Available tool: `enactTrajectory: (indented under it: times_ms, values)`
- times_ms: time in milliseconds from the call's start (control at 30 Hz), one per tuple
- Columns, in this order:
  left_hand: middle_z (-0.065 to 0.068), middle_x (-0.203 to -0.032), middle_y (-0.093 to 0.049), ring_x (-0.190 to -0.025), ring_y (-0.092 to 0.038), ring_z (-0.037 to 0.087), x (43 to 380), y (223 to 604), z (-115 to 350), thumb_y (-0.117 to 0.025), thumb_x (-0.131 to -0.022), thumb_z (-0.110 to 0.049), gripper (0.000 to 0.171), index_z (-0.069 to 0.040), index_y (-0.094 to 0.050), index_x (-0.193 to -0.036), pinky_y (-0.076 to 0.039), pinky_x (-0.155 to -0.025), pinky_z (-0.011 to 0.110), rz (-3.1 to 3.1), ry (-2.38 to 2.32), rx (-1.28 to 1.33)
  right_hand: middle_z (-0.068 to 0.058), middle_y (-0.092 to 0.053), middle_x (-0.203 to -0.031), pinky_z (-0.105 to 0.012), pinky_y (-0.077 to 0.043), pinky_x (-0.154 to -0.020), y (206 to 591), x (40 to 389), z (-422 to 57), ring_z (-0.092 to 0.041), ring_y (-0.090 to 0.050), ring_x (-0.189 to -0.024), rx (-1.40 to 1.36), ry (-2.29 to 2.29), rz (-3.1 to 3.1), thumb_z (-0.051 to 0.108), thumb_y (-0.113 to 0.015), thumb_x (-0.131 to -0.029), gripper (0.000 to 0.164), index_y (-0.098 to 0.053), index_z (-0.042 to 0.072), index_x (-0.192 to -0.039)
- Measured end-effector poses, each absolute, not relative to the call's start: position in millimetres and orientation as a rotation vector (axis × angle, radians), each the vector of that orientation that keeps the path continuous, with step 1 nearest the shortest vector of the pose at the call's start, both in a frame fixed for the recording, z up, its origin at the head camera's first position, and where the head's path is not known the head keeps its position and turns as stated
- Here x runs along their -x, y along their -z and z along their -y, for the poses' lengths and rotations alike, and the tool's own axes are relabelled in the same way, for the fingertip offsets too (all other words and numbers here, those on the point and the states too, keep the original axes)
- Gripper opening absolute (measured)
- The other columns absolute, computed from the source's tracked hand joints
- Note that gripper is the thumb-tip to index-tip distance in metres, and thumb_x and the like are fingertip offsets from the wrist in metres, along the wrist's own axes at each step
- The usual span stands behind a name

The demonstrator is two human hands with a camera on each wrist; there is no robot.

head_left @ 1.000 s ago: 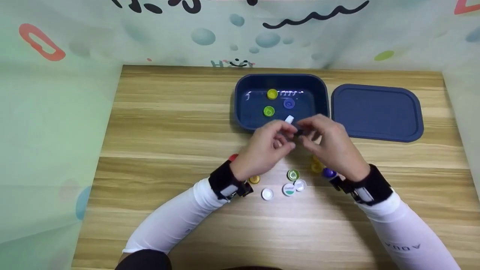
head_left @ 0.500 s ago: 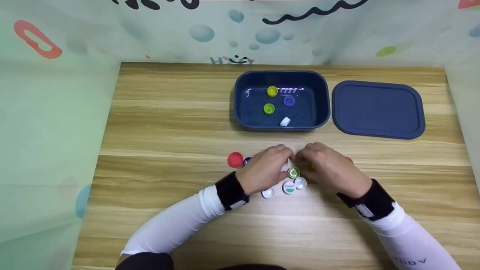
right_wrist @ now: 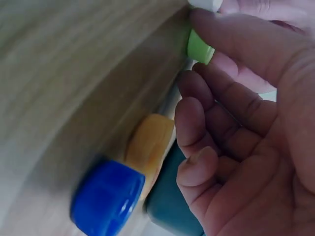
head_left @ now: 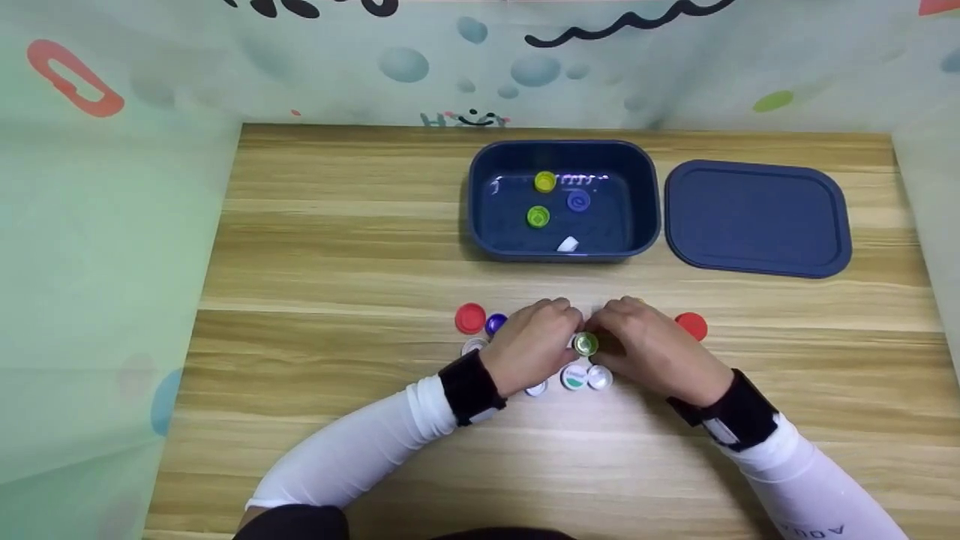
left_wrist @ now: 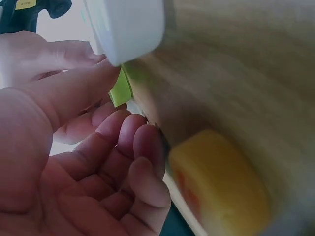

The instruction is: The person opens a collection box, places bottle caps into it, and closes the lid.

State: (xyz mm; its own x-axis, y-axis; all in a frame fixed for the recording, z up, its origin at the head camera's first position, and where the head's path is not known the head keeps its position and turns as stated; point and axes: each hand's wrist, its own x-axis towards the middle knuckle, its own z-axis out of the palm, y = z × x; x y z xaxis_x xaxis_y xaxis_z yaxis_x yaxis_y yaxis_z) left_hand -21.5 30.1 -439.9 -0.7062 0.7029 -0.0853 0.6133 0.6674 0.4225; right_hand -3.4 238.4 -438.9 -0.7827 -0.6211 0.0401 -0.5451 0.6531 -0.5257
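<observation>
head view: the green cap (head_left: 585,344) sits in the narrow gap between the two hands, at about 3 o'clock from the fingertips of the left hand (head_left: 532,345) and 9 o'clock from those of the right hand (head_left: 660,351), neither plainly nearer; being round, it has no long axis across the table, and its hollow side appears to face up. from it, the blue tray (head_left: 615,217) lies well apart at 12 o'clock, the blue lid (head_left: 757,217) at 2, and a printed white cap (head_left: 574,377) and a plain white cap (head_left: 599,377) near, around 6. left wrist view: the green cap shows right by the thumb tip, above the curled fingers; a yellow cap (left_wrist: 221,184) stands towards 4 o'clock from it. right wrist view: the thumb tip overlaps the green cap's upper part, the other fingers being loosely bent inward below; an orange cap (right_wrist: 150,142) and a blue cap (right_wrist: 107,197) lie towards 7 o'clock from it. whether either hand pinches the green cap or merely borders it, i cannot tell.
</observation>
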Motion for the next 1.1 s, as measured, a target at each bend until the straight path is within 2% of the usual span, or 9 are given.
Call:
enactTrajectory:
  times_ms: [200, 400, 533, 767, 900, 1100]
  values:
    - [0.000, -0.091, -0.062, -0.085, -0.061, 0.015, 23, 436, -26, -0.074, -0.094, -0.022, 0.014, -0.010, -0.069, -0.100, -0.053, -0.075, 0.030, -2.647, -0.602, -1.028, 0.000, -0.069, -0.095, -0.035, -0.052, -0.083, 435, 4, -235, -0.017, -0.060, -0.090, 0.941, 0.813, -2.728, 0.011, -0.083, -0.083, 0.026, -0.072, 0.007, -0.106]
    - [0.003, -0.099, -0.065, -0.091, -0.061, 0.013, 28, 425, -19, -0.075, -0.093, -0.015, 0.018, -0.007, -0.068, -0.107, -0.053, -0.082, 0.025, -2.609, -0.863, -0.948, 0.000, -0.067, -0.097, -0.034, -0.054, -0.082, 422, 9, -233, -0.015, -0.059, -0.090, 0.832, 0.902, -2.732, 0.012, -0.081, -0.087, 0.026, -0.070, 0.008, -0.110]
    - [0.006, -0.104, -0.065, -0.094, -0.062, 0.015, 32, 418, -14, -0.074, -0.093, -0.012, 0.022, -0.006, -0.066, -0.113, -0.051, -0.084, 0.022, -2.572, -1.057, -0.849, -0.001, -0.066, -0.096, -0.035, -0.055, -0.076, 414, 14, -230, -0.016, -0.060, -0.086, 0.767, 1.031, -2.746, 0.010, -0.081, -0.087, 0.027, -0.070, 0.007, -0.112]
    - [0.004, -0.101, -0.061, -0.088, -0.059, 0.015, 41, 405, -7, -0.075, -0.090, -0.004, 0.026, -0.004, -0.067, -0.115, -0.050, -0.077, 0.019, -2.582, -1.364, -0.740, -0.005, -0.064, -0.095, -0.029, -0.051, -0.064, 401, 26, -220, -0.016, -0.059, -0.085, 0.717, 1.227, -2.823, 0.004, -0.080, -0.086, 0.033, -0.070, 0.006, -0.117]
    - [0.005, -0.101, -0.060, -0.089, -0.058, 0.013, 48, 396, -2, -0.075, -0.090, -0.001, 0.027, -0.003, -0.067, -0.116, -0.051, -0.078, 0.019, -2.566, -1.491, -0.680, -0.006, -0.063, -0.098, -0.031, -0.053, -0.066, 393, 35, -211, -0.015, -0.059, -0.085, 0.686, 1.288, -2.836, 0.005, -0.079, -0.088, 0.032, -0.069, 0.004, -0.119]
    - [0.008, -0.105, -0.061, -0.088, -0.059, 0.012, 61, 385, 6, -0.074, -0.092, -0.002, 0.029, -0.002, -0.066, -0.120, -0.053, -0.076, 0.021, -2.549, -1.595, -0.550, -0.008, -0.063, -0.102, -0.023, -0.053, -0.069, 382, 51, -195, -0.015, -0.061, -0.082, 0.655, 1.390, -2.821, 0.004, -0.077, -0.089, 0.035, -0.068, 0.000, -0.123]
